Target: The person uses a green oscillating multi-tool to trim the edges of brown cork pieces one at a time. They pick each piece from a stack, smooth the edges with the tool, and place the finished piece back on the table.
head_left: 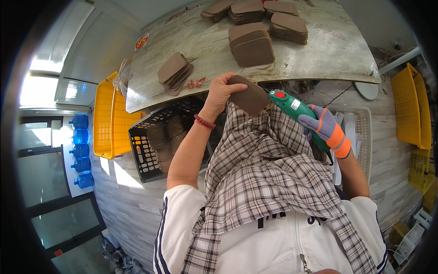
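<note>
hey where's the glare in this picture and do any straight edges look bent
Head view: glare whites out the window at far left; sunlit patches lie on the plank-patterned floor beside the black crate; the worktable has a fisheye-bowed near edge; corners fall dark.

Rm had a lt-grey wood-look plank floor [121, 214] w/ a bright sunlight patch [125, 177] on the L. A worn, pale, rectangular table [205, 52] w/ red marks stood at the top of view. Far L: white panelling [107, 41], a glaring daylit window [39, 91] &, lower down, dark-framed glass panels [66, 227]. Blue translucent plastic jugs [80, 136] stood in a row nearby. A yellow slatted plastic crate [103, 132] sat L of the table; more yellow plastic crates [409, 112] sat far R.
</note>
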The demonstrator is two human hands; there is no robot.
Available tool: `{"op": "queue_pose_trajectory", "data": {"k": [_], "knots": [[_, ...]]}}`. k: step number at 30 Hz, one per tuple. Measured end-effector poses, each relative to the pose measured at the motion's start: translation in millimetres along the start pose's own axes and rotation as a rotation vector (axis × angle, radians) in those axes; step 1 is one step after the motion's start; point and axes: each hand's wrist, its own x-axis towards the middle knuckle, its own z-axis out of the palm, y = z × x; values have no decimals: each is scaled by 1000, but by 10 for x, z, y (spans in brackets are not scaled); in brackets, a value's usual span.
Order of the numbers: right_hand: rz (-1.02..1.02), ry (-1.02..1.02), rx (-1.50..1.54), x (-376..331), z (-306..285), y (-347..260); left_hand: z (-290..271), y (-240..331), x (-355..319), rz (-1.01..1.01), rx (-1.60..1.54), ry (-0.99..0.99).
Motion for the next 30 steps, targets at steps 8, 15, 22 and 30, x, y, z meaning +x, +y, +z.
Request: {"op": "queue_pose_trajectory", "data": {"k": [8,15,22,30], "knots": [[12,8,-15,59,45,39,113,-45,-4,-50,123,-95],[-14,6,-37,117,89,15,184,-16,-45,-86,220,-138],[-47,-32,42,225,238,-51,170,-84,-59,-90,176,-184],[-26,82,133,291,77,126,-1380,281,69,254,-164,597]]}}
